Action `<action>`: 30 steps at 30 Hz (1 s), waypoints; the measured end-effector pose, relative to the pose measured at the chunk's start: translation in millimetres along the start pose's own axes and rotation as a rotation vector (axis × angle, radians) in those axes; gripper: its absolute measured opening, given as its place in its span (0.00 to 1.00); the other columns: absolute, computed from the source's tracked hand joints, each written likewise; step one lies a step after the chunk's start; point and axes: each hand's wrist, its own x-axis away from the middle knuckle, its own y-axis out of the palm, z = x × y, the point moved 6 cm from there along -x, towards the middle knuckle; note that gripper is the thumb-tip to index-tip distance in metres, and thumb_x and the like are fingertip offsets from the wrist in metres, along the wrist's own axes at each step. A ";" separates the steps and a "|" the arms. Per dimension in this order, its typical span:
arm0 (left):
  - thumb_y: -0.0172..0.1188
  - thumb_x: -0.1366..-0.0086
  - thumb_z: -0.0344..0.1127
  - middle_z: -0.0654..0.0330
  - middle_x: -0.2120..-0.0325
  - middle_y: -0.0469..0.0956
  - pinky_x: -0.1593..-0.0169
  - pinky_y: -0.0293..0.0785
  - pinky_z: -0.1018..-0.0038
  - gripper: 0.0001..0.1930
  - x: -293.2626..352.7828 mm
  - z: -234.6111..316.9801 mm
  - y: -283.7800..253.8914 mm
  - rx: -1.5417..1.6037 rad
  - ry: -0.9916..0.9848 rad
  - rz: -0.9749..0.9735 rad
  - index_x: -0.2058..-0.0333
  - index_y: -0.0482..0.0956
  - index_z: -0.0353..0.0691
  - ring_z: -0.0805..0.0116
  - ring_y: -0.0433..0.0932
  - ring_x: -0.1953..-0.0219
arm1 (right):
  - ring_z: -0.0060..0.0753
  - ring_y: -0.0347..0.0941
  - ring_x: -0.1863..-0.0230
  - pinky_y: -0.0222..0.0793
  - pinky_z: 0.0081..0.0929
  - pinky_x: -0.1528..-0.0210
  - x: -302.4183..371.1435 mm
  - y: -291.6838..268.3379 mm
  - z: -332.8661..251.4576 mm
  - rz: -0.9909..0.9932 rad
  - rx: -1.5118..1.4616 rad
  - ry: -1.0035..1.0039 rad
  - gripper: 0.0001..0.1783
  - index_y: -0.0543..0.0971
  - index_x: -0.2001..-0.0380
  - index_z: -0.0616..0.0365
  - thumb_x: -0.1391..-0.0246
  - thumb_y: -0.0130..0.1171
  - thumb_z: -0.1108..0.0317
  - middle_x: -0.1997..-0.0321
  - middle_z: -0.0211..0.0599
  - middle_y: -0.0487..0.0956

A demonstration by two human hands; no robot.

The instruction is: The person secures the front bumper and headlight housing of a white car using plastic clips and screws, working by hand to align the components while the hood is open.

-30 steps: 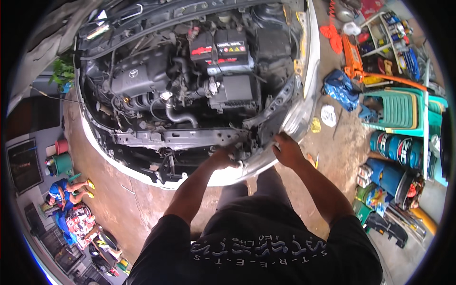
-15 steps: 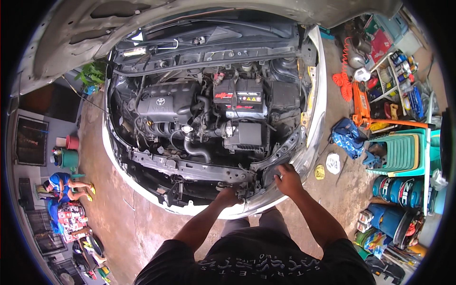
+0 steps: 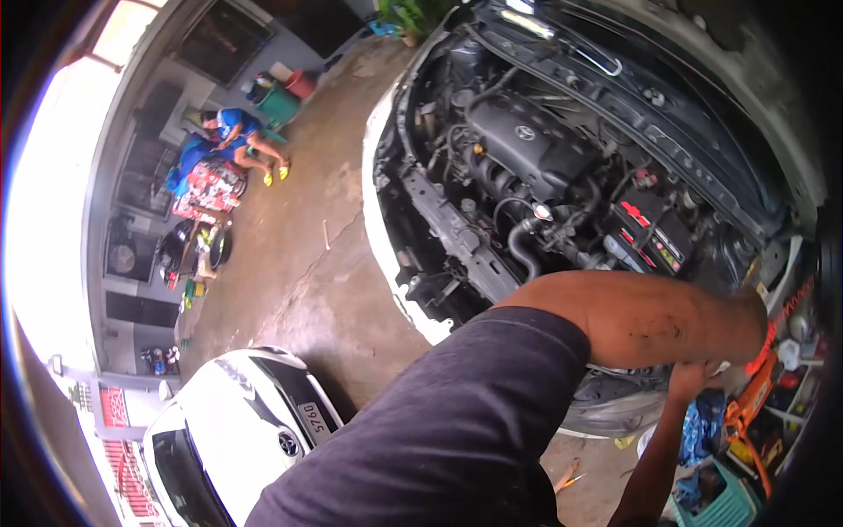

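My left arm reaches across the front of an open engine bay. My left hand (image 3: 745,323) is over the car's fender at the right, smeared by motion, with its fingers hidden. Just below it, my right hand (image 3: 692,379) is at the headlight's (image 3: 619,411) outer corner. Its fingers look curled together beside a small pale thing (image 3: 722,367) too unclear to name. Behind my left forearm sit the black car battery (image 3: 648,230), the engine cover (image 3: 531,145) and a curved radiator hose (image 3: 524,250). The forearm hides the near right part of the bay.
An orange floor jack (image 3: 746,413), a red coiled hose (image 3: 773,329), a blue bag (image 3: 701,430) and a green crate (image 3: 724,501) crowd the right side. Another white car (image 3: 233,422) stands at lower left. A person in blue (image 3: 233,132) sits by the far wall.
The view has swung left and tilted. My left hand has left the front crossmember and reached across to the right fender. My right hand has moved from the headlight's top to its outer corner.
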 end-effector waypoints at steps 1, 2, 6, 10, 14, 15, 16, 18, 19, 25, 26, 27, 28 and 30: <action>0.73 0.39 0.38 0.61 0.68 0.91 0.55 0.85 0.55 0.03 -16.2 -5.4 -21.9 0.003 -0.059 0.038 0.68 0.94 0.50 0.59 0.88 0.65 | 0.69 0.61 0.22 0.51 0.74 0.22 -15.8 14.4 23.5 0.020 0.059 0.119 0.43 0.63 0.21 0.52 0.35 0.66 0.54 0.17 0.53 0.61; 0.73 0.39 0.36 0.60 0.67 0.91 0.57 0.85 0.55 0.05 -30.1 -21.5 -38.1 0.128 -0.055 -0.079 0.66 0.94 0.47 0.57 0.90 0.64 | 0.70 0.59 0.20 0.51 0.75 0.22 -17.4 23.0 54.5 0.033 0.116 0.243 0.45 0.60 0.19 0.50 0.34 0.65 0.53 0.16 0.54 0.59; 0.70 0.36 0.43 0.51 0.51 0.90 0.45 0.85 0.62 0.15 36.4 -149.7 -56.8 0.258 -0.416 -0.123 0.54 0.93 0.43 0.56 0.89 0.46 | 0.72 0.55 0.19 0.52 0.70 0.21 -19.7 -2.8 66.4 0.077 -0.153 0.403 0.47 0.57 0.18 0.47 0.31 0.61 0.43 0.17 0.65 0.56; 0.69 0.35 0.52 0.44 0.52 0.88 0.43 0.84 0.54 0.20 110.7 -311.2 -26.5 0.264 -0.857 0.064 0.55 0.91 0.42 0.43 0.87 0.48 | 0.73 0.55 0.19 0.55 0.62 0.21 -28.6 -26.0 68.4 0.153 -0.242 0.372 0.46 0.59 0.18 0.48 0.32 0.64 0.47 0.18 0.69 0.57; 0.68 0.36 0.52 0.44 0.54 0.89 0.42 0.82 0.55 0.20 176.0 -474.8 -11.2 0.194 -1.016 0.416 0.55 0.92 0.44 0.43 0.87 0.47 | 0.74 0.55 0.20 0.55 0.63 0.22 -41.9 -15.7 44.7 0.167 -0.307 0.362 0.46 0.60 0.19 0.49 0.33 0.64 0.47 0.18 0.69 0.57; 0.68 0.36 0.52 0.44 0.54 0.89 0.42 0.82 0.55 0.19 165.4 -485.3 -6.9 0.228 -1.005 0.452 0.54 0.92 0.46 0.43 0.86 0.47 | 0.75 0.55 0.20 0.55 0.63 0.22 -39.3 -15.5 49.1 0.155 -0.313 0.364 0.46 0.61 0.19 0.49 0.33 0.64 0.47 0.18 0.69 0.57; 0.68 0.36 0.52 0.45 0.55 0.89 0.41 0.82 0.55 0.19 149.8 -489.6 -4.6 0.264 -0.994 0.490 0.54 0.92 0.48 0.43 0.86 0.47 | 0.75 0.55 0.20 0.55 0.63 0.22 -36.9 -16.5 54.5 0.145 -0.317 0.366 0.46 0.61 0.19 0.50 0.33 0.64 0.48 0.18 0.69 0.57; 0.68 0.35 0.52 0.46 0.52 0.88 0.40 0.81 0.55 0.19 116.1 -496.3 -3.4 0.230 -1.009 0.371 0.51 0.92 0.51 0.43 0.86 0.45 | 0.77 0.55 0.20 0.55 0.63 0.22 -36.2 -20.7 57.7 0.151 -0.304 0.364 0.46 0.61 0.19 0.50 0.34 0.65 0.49 0.18 0.71 0.56; 0.67 0.34 0.52 0.45 0.50 0.88 0.39 0.81 0.55 0.20 101.7 -497.9 -5.0 0.183 -1.012 0.338 0.49 0.91 0.50 0.43 0.85 0.44 | 0.77 0.55 0.20 0.54 0.64 0.22 -37.0 -22.2 56.2 0.153 -0.320 0.363 0.46 0.61 0.19 0.50 0.34 0.65 0.50 0.18 0.71 0.56; 0.66 0.31 0.46 0.46 0.43 0.86 0.36 0.81 0.59 0.21 63.3 -499.2 13.5 0.093 -1.216 0.192 0.47 0.89 0.38 0.50 0.84 0.38 | 0.77 0.53 0.20 0.52 0.63 0.21 -38.7 -19.3 53.2 0.151 -0.339 0.344 0.46 0.61 0.19 0.48 0.34 0.65 0.50 0.18 0.71 0.56; 0.69 0.33 0.49 0.45 0.43 0.85 0.36 0.81 0.59 0.24 64.5 -502.0 14.3 0.108 -1.238 0.222 0.45 0.88 0.38 0.48 0.84 0.39 | 0.77 0.53 0.20 0.52 0.63 0.21 -38.9 -19.5 50.8 0.152 -0.347 0.335 0.46 0.61 0.19 0.48 0.34 0.65 0.50 0.18 0.71 0.56; 0.71 0.34 0.51 0.46 0.43 0.86 0.37 0.81 0.58 0.24 67.4 -504.9 15.3 0.117 -1.255 0.238 0.45 0.89 0.42 0.48 0.85 0.40 | 0.76 0.53 0.19 0.52 0.63 0.20 -38.7 -18.4 50.2 0.130 -0.342 0.352 0.46 0.61 0.19 0.48 0.34 0.65 0.50 0.18 0.70 0.55; 0.71 0.34 0.51 0.46 0.43 0.86 0.37 0.81 0.58 0.24 76.0 -506.8 18.0 0.109 -1.268 0.241 0.45 0.89 0.42 0.48 0.85 0.40 | 0.76 0.53 0.19 0.51 0.63 0.20 -39.0 -16.5 49.1 0.108 -0.337 0.369 0.46 0.61 0.19 0.48 0.34 0.65 0.50 0.17 0.68 0.55; 0.72 0.35 0.53 0.47 0.46 0.87 0.39 0.81 0.55 0.24 65.3 -479.3 18.3 0.222 -1.166 0.441 0.46 0.90 0.46 0.47 0.86 0.42 | 0.75 0.52 0.18 0.50 0.63 0.20 -31.8 -19.1 61.9 0.108 -0.332 0.400 0.45 0.61 0.19 0.47 0.34 0.65 0.50 0.16 0.66 0.54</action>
